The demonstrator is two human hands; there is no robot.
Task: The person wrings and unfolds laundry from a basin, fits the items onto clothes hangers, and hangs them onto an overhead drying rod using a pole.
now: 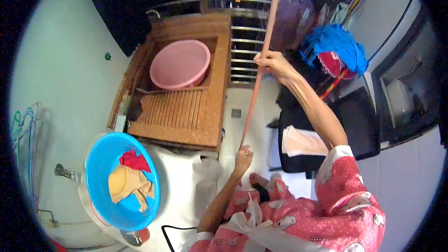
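Note:
A long, thin pinkish-brown pole (255,91) slants from near my body up past the top of the view. My right hand (276,66) is wrapped round it at about mid-height, in front of the window bars. Lower down, my left hand (243,159) grips the same pole close to its bottom end. The upper tip lies outside the view, so I cannot tell what is on it. Both hands are closed, one above the other.
On the left, a blue basin (156,182) holds red and beige clothes. A pink basin (181,64) sits in the brown washboard sink (217,107). At right are a black surface (357,126) with a folded pale cloth (303,141) and a blue mop head (333,44). Metal bars (249,44) stand ahead.

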